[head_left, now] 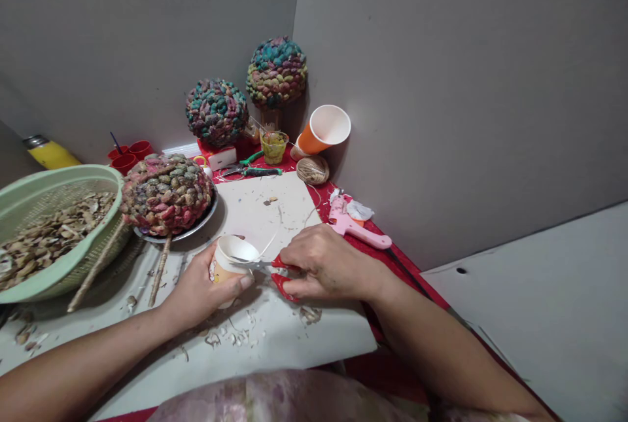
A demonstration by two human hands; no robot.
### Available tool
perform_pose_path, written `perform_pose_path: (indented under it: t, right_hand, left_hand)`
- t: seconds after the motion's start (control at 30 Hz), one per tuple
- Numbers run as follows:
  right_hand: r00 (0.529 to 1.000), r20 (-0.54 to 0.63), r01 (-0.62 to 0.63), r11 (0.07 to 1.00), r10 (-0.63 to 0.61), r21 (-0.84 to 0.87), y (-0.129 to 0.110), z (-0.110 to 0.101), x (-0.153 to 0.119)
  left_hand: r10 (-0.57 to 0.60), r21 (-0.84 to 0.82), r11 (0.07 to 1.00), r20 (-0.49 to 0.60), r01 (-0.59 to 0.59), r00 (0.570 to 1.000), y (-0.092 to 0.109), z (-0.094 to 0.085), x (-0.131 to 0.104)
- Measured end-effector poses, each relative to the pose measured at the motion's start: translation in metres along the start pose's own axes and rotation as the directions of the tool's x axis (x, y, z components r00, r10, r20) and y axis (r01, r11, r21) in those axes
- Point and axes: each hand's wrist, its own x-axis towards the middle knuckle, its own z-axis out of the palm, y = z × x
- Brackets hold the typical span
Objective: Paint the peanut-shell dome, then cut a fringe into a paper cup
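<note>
A small paper cup (226, 271) with a printed yellowish side is gripped in my left hand (201, 288), its open mouth tilted toward my right. My right hand (318, 265) is closed around the red handles of scissors (278, 271). The scissor blades meet the cup's rim, one of them reaching inside the mouth. From the rim a thin pale strip (277, 235) curls up and away; it looks like a cut edge of the cup. Both hands are above a white board (324, 334) scattered with small scraps and shell bits.
At left, a green basket (105, 176) holds shells, beside a shell-covered ball (169, 193) on a metal dish. Two more balls (216, 111) stand behind. Pliers (262, 172), a twine roll (313, 170), an orange cup (314, 137) and a pink glue gun (360, 229) lie around the board.
</note>
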Motion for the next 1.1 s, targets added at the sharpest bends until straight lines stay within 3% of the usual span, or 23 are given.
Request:
perform_pose_path:
  t: [0.27,0.6,1.1]
  right_hand:
    - [0.999,0.049,0.001,1.0,0.001,-0.026,0.0,-0.003,0.0]
    - [0.999,0.012,-0.03,0.999,0.03,-0.017,-0.005,0.003,0.003]
    - [1.0,-0.001,0.001,1.0,-0.001,0.03,0.0,0.007,0.006]
  left_hand:
    - [0.017,0.01,1.0,-0.018,-0.017,1.0,0.001,-0.001,0.001]
    - [0.009,-0.034,0.999,-0.07,-0.012,0.997,0.011,0.009,-0.002]
    - [0.019,-0.021,1.0,-0.16,-0.022,0.987,0.004,0.005,0.0]
